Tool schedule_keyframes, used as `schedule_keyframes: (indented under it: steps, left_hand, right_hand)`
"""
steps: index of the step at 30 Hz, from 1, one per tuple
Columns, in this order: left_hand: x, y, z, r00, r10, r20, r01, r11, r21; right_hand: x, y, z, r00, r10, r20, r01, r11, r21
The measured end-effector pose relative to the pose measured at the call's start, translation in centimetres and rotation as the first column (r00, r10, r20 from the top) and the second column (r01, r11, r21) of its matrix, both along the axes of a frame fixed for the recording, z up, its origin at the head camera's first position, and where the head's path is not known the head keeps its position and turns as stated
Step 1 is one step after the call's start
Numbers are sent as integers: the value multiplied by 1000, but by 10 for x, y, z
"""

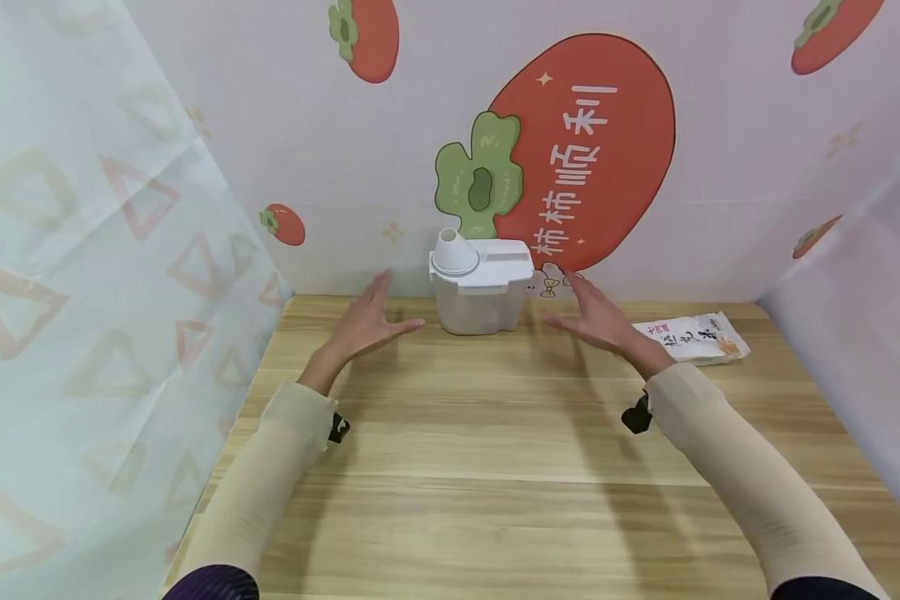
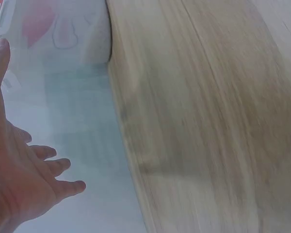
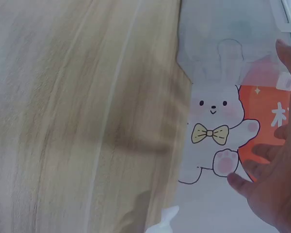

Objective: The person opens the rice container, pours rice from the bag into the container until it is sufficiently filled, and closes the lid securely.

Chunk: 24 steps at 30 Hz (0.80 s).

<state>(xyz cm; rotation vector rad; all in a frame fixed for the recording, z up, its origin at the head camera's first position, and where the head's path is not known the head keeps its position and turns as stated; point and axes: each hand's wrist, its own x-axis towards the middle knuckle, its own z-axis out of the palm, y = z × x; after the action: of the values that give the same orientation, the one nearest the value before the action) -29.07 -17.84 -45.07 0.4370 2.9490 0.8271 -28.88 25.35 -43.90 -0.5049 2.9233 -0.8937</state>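
Note:
A translucent plastic storage container with a white lid and a cone-shaped spout cap stands upright at the back of the table, against the wall. My left hand is spread to its left, thumb pointing at it, with a gap between. On the other side my right hand is held likewise, fingers apart and thumb toward the container. Both hands are empty. In the left wrist view the container shows beyond the left hand; the right wrist view has its clear side near the right hand.
A white printed packet lies at the back right of the wooden table, partly behind the right forearm. A papered wall with printed persimmons rises behind the table, and further sheets stand along its left and right sides.

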Motion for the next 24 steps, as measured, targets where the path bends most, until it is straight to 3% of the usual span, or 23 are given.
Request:
schedule_keyframes:
  steps: [6, 13, 24]
  left_hand:
    - [-5, 7, 3, 999, -21, 24, 18, 990, 142]
    - [-13, 16, 7, 999, -22, 30, 11, 952, 307]
    - [-24, 37, 14, 996, -45, 84, 1, 885, 466]
  right_hand:
    - [-5, -9, 5, 997, 3, 73, 10, 986, -166]
    - [-11, -17, 11, 988, 59, 142, -9, 944, -330]
    - [-24, -31, 17, 984, 60, 165, 18, 900, -435]
